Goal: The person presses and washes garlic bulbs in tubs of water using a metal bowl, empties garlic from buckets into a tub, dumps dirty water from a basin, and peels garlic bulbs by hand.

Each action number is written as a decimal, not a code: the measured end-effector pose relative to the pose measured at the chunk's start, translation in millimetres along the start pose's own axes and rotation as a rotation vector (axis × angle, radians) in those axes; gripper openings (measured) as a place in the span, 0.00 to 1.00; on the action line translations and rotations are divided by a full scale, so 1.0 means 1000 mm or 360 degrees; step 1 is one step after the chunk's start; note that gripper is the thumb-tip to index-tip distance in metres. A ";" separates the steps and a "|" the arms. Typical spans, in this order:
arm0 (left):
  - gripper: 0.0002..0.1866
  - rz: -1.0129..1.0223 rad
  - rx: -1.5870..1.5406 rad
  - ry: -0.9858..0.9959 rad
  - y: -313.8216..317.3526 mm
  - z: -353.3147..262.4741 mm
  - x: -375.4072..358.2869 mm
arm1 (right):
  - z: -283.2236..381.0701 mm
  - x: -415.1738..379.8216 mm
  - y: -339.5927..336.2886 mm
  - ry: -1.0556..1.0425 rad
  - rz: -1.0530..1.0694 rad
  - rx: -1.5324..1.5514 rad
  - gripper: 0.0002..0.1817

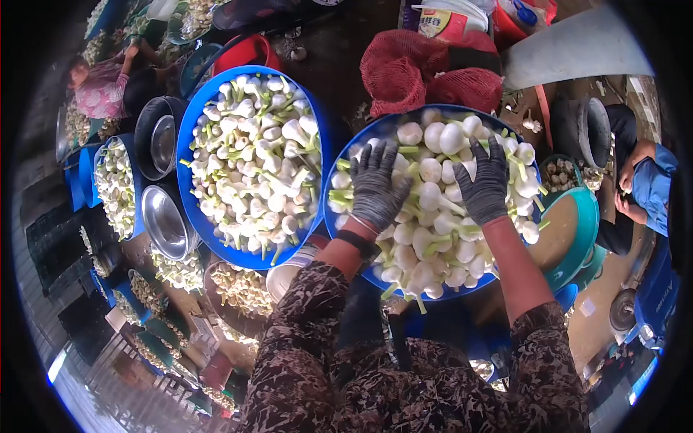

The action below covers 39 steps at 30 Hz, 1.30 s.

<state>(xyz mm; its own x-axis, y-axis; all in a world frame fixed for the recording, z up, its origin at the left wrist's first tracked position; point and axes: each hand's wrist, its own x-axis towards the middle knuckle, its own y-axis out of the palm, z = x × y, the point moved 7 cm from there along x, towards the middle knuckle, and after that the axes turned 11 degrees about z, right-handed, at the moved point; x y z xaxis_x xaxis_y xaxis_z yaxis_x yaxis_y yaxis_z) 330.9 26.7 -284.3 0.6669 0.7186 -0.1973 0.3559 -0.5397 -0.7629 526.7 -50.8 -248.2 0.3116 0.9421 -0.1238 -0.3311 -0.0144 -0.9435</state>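
Observation:
My left hand, in a dark glove with a band at the wrist, lies palm down with spread fingers on garlic bulbs at the left side of a round blue tub. On the same heap, further right, my right hand rests in a matching glove, its fingers apart. Neither hand grips anything. White garlic bulbs with short green stems fill this tub to the rim. Beside it on the left, a second blue tub holds another heap of stemmed garlic.
Red mesh bags lie beyond the tub. Metal basins and a red basin stand leftward; a teal tub is at right. One person sits at upper left, another at far right.

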 end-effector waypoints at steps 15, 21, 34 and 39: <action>0.32 0.0162 0.0088 -0.0166 0.064 0.063 0.017 | 0.123 -0.010 0.078 -0.0785 0.0452 0.0313 0.28; 0.18 -0.0118 -0.0945 -0.0160 -0.012 0.053 0.015 | 0.137 0.018 0.057 -0.0455 0.0895 0.0731 0.25; 0.39 0.0262 0.0298 0.0181 0.041 0.023 0.088 | -0.001 0.057 0.084 -0.0088 0.0259 -0.0152 0.30; 0.40 0.0283 0.0400 0.0165 0.056 0.031 0.102 | -0.012 0.079 0.114 0.0024 0.0504 -0.0285 0.30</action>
<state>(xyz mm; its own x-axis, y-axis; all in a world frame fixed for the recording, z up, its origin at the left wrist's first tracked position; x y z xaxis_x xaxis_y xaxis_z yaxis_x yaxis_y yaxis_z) 398.3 83.7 -366.3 0.7718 0.5672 -0.2873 0.0637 -0.5185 -0.8527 524.2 17.7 -369.3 0.2323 0.8765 -0.4216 -0.2524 -0.3643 -0.8964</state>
